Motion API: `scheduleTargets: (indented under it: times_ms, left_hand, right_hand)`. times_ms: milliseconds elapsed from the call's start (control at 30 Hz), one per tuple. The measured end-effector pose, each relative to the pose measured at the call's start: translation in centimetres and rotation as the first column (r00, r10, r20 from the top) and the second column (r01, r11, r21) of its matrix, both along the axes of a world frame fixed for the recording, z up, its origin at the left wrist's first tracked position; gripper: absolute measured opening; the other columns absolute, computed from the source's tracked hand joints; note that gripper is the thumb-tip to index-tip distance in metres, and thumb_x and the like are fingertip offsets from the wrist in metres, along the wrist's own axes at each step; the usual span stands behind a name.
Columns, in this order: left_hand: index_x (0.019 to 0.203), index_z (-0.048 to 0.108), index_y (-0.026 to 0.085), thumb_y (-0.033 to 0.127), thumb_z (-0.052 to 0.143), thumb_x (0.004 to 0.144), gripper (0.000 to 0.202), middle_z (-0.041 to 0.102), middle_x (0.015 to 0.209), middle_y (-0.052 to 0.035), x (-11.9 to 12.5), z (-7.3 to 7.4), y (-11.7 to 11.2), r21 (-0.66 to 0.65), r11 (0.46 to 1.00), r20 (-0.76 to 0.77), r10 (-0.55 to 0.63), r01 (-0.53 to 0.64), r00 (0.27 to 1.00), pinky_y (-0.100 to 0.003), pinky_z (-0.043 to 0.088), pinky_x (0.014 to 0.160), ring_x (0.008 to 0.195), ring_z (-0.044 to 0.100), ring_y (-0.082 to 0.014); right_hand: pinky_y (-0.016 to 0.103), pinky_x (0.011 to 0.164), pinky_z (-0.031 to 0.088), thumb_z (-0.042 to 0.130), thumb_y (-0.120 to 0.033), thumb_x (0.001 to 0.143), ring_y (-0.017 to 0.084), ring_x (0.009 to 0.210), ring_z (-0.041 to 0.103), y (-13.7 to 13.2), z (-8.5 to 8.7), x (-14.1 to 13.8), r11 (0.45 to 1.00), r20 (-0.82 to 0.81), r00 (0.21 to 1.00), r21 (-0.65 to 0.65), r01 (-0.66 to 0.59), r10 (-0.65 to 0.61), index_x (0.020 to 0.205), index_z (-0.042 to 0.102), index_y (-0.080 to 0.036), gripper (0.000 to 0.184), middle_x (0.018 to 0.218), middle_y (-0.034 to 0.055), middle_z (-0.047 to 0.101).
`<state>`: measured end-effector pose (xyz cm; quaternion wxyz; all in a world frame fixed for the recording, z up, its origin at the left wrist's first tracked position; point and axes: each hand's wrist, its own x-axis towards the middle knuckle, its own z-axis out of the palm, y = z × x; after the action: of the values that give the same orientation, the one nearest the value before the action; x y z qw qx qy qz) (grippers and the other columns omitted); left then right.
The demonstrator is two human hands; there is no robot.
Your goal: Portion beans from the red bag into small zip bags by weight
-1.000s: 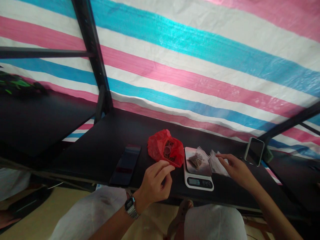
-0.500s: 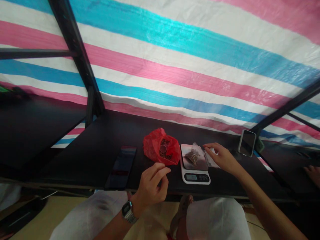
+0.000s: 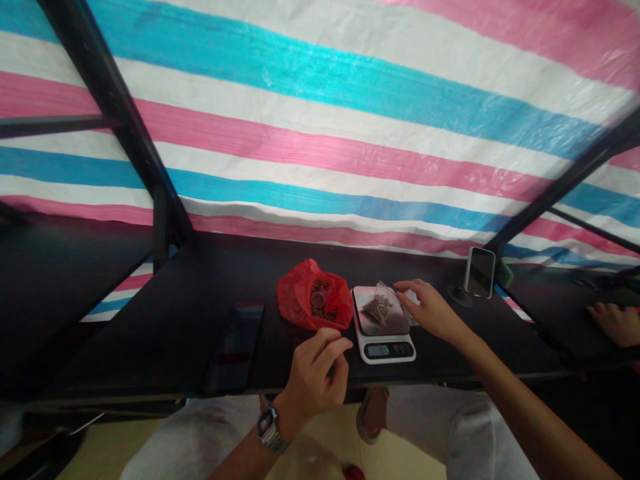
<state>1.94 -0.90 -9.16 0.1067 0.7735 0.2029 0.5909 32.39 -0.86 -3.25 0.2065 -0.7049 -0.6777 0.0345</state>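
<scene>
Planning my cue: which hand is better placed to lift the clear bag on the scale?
The right hand, probably: it's beside the clear bag; the left hand is nearer the red bag.

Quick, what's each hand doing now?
Left hand: half open, nothing visible held.
Right hand: at the clear bag on the scale; whether gripping cannot be told.

Above the left hand [image 3: 320,370] and the right hand [image 3: 427,308], the striped sheet [image 3: 320,107] is the brightest area, glowing as if lit from behind, with small glare on its creases. Around the hands, the black table [image 3: 220,273] is dim and shows little detail. Between them, the scale plate [image 3: 399,323] reflects a pinkish shine. Everything looks slightly soft; far outward from both hands, shapes appear stretched and blurred.
</scene>
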Motion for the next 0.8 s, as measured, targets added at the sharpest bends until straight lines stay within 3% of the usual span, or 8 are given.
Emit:
scheduleTargets:
  times_ms: [300, 667, 800]
  left_hand:
    - [0.108, 0.064, 0.021, 0.000, 0.052, 0.092, 0.030, 0.070, 0.089, -0.0055, 1.0, -0.8, -0.3, -0.008, 0.999, -0.022, -0.041, 0.041, 0.999, -0.025, 0.059, 0.067, 0.075, 0.070, -0.0161]
    - [0.107, 0.065, 0.022, -0.002, 0.053, 0.091, 0.031, 0.070, 0.090, -0.0048, 1.0, -1.3, 0.0, -0.036, 0.999, -0.050, -0.016, 0.014, 0.999, -0.024, 0.058, 0.068, 0.078, 0.070, -0.0160]
    - [0.109, 0.065, 0.022, -0.002, 0.052, 0.092, 0.032, 0.068, 0.091, -0.0045, 0.8, -1.5, -0.1, -0.039, 0.999, -0.030, -0.025, 0.024, 0.999, -0.024, 0.057, 0.070, 0.080, 0.069, -0.0157]
  right_hand:
    - [0.045, 0.103, 0.052, 0.061, -0.033, 0.100, 0.029, 0.108, 0.070, 0.8, -0.4, 0.8, 1.000, 0.042, 0.999, 0.004, 0.022, -0.022, 0.119, 0.079, -0.021, 0.028, 0.114, 0.0112, 0.077]
    - [0.040, 0.090, 0.049, 0.065, -0.028, 0.098, 0.028, 0.098, 0.069, 1.7, -0.3, -0.8, 0.998, 0.025, 0.999, -0.052, 0.032, -0.031, 0.099, 0.080, -0.023, 0.015, 0.102, 0.0078, 0.076]
    - [0.038, 0.090, 0.047, 0.064, -0.024, 0.098, 0.025, 0.096, 0.066, 1.2, 1.1, -1.8, 0.998, -0.010, 0.999, -0.032, -0.047, 0.047, 0.092, 0.075, -0.021, 0.013, 0.100, 0.0070, 0.073]
